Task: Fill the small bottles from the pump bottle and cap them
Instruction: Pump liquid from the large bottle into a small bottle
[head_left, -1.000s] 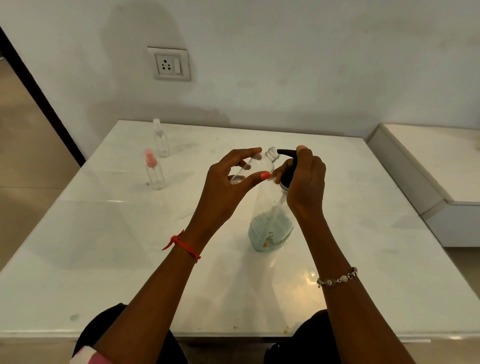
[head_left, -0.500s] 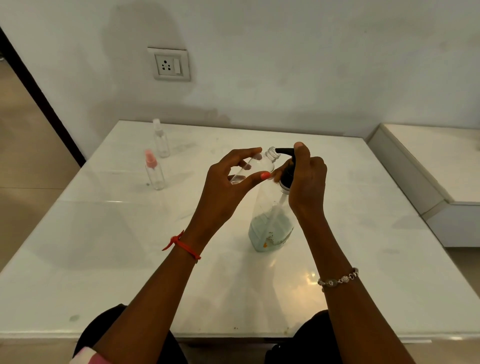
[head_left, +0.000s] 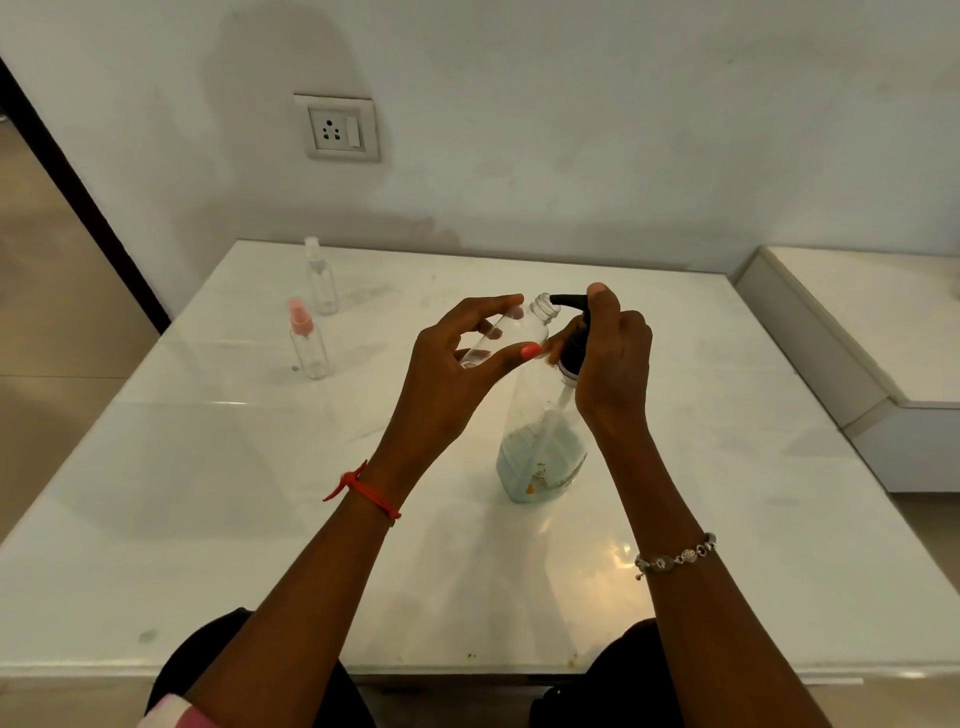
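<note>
The open small bottle (head_left: 511, 332) sits in my left grip (head_left: 457, 364), pinched between thumb and fingers, long axis tilted up to the right so its mouth lies just under the black spout (head_left: 566, 300). My right grip (head_left: 613, 358) wraps the pump bottle (head_left: 543, 447) at its neck, one finger on the pump head. It stands on the surface (head_left: 208, 493). Two capped bottles (head_left: 311, 338) wait far left. I can read no label.

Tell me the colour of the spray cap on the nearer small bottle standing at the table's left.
Pink, on the nearer capped bottle; the head view shows it.
</note>
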